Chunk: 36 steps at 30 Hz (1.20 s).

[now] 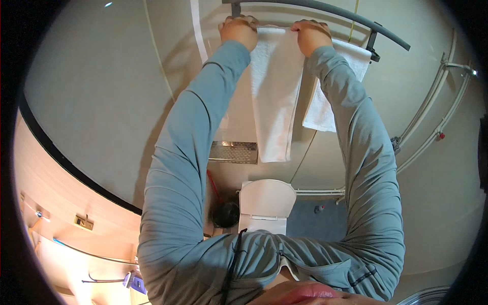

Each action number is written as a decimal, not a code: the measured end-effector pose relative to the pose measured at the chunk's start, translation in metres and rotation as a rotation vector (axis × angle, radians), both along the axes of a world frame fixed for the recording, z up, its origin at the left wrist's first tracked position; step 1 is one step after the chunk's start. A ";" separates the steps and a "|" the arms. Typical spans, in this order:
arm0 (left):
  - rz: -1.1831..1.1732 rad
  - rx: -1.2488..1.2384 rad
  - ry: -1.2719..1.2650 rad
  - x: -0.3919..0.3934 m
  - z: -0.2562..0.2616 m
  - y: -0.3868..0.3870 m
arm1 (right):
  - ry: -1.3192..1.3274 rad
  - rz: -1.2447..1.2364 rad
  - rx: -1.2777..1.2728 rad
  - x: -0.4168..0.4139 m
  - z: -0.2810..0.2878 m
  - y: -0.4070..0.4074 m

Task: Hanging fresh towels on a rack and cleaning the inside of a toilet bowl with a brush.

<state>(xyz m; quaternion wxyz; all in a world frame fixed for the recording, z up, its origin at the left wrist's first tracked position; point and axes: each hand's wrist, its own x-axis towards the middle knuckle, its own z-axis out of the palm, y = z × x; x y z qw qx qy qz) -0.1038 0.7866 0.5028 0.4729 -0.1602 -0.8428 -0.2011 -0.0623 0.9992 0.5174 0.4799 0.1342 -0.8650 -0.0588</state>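
Observation:
Both arms reach up to a grey metal towel rack (324, 8) on the wall. My left hand (239, 30) grips the upper left corner of a white towel (275, 95), close under the rack's left bracket. At the towel's other upper corner, my right hand (313, 35) has its thumb and fingers closed on the edge. The towel hangs down long and narrow between the hands. To the right, a second white towel (352, 53) hangs at the rack, partly hidden by my right hand and sleeve. Some fingertips are out of sight behind the cloth and rack.
Below stands a white toilet (267, 198) with its lid down, beside a black bin (225, 214). A metal vent grille (234, 152) sits low on the wall. White pipes (431, 93) run along the right wall. A small bottle (319, 208) lies on the blue-grey floor (309, 225).

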 end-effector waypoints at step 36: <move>-1.426 1.180 -0.458 -0.023 -0.071 0.009 | -0.311 0.058 -0.049 0.012 -0.003 -0.009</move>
